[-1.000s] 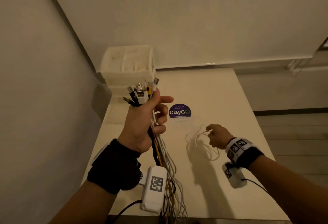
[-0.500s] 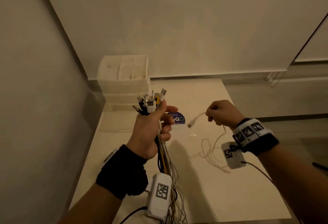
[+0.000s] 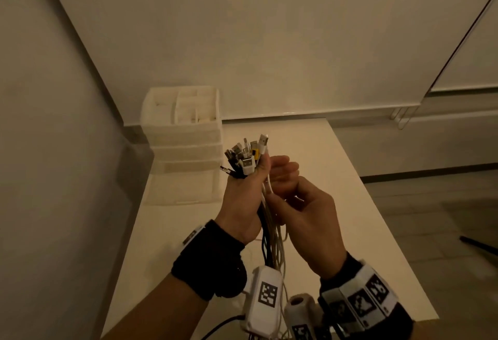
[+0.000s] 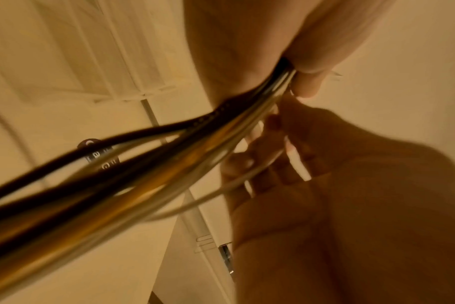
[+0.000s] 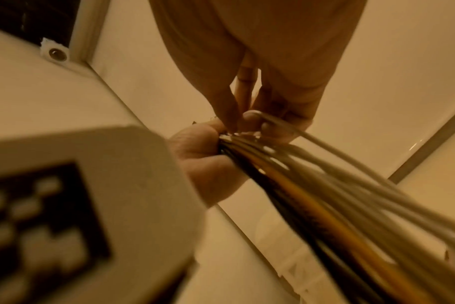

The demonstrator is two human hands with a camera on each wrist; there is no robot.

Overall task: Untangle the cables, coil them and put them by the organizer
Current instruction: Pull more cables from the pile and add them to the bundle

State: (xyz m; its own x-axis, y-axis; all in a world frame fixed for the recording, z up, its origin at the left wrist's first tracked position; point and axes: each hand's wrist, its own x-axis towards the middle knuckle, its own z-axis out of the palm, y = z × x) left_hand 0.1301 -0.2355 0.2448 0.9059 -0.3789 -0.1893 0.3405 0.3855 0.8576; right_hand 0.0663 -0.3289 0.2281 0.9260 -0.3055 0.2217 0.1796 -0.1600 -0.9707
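Note:
My left hand is raised above the table and grips a thick bundle of cables, white, black and yellow. Their plugs stick up out of the fist and the rest hangs down past my wrist. My right hand is pressed against the left one and pinches a thin white cable at the side of the bundle. From the right wrist, its fingertips meet on that strand beside the left fist. The white drawer organizer stands at the table's far left corner.
The white table stretches away under my hands, with its right edge dropping to the floor. Walls close in at the left and behind the organizer. A dark round sticker shows on the tabletop behind the cables.
My right hand picked the loose white cable up off the table and carried it left to the bundle. Its plug now stands among the others. My left hand stayed raised.

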